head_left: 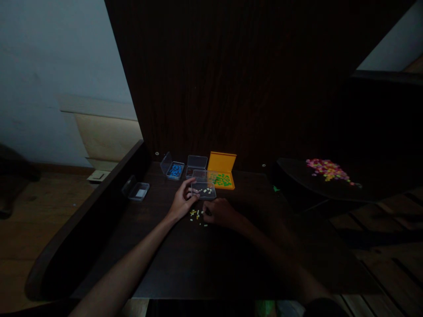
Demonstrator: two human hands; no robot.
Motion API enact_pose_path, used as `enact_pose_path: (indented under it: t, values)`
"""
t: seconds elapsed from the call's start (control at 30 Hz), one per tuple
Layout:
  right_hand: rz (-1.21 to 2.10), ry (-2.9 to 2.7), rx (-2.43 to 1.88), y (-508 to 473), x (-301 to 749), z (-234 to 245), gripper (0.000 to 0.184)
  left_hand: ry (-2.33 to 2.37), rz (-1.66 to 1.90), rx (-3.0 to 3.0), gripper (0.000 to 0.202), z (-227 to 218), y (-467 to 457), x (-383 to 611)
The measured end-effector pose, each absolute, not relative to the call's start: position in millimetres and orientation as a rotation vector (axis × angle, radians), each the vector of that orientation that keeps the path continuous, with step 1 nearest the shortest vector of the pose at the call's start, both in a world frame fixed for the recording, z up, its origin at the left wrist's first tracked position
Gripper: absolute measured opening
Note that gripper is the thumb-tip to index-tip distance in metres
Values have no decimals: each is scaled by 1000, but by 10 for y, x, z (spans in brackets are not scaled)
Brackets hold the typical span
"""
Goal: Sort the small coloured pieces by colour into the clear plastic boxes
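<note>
A clear plastic box [213,197] with small white pieces [207,191] inside stands open on the dark tabletop. My left hand [183,200] grips its left side, thumb at the front edge and fingers along the side and back. Just in front of the box lies a loose scatter of small white and yellow pieces [197,213]. My right hand [220,212] is at the right of this scatter, its fingers curled into a pinch. Whatever is between those fingertips is too small and dark to make out.
Behind are an open clear box of blue pieces [175,170], another clear box [197,162] with dark contents, and a yellow case [222,162] of green pieces. A clear box [139,192] stands left, beside a raised side panel [82,215]. Pink and yellow pieces [328,169] lie right.
</note>
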State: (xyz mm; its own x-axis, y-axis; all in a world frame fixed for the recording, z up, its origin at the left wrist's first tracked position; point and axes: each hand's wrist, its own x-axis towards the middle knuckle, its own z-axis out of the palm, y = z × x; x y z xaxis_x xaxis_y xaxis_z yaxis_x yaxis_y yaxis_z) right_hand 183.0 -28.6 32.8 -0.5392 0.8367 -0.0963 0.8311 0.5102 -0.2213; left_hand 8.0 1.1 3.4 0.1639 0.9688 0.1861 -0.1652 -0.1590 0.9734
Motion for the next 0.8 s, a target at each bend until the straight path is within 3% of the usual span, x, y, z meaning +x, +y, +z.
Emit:
enact_pose_path:
  t: [0.37,0.6,0.8]
  values:
    - [370,-2552,-1525,81,1909,765,18,786,1204,1298,61,36,-32,116]
    - [125,-2649,-1628,208,1708,651,38,742,1179,1308,60,57,-73,136]
    - [138,-2683,-1688,208,1704,626,34,750,1170,1277,62,49,-67,135]
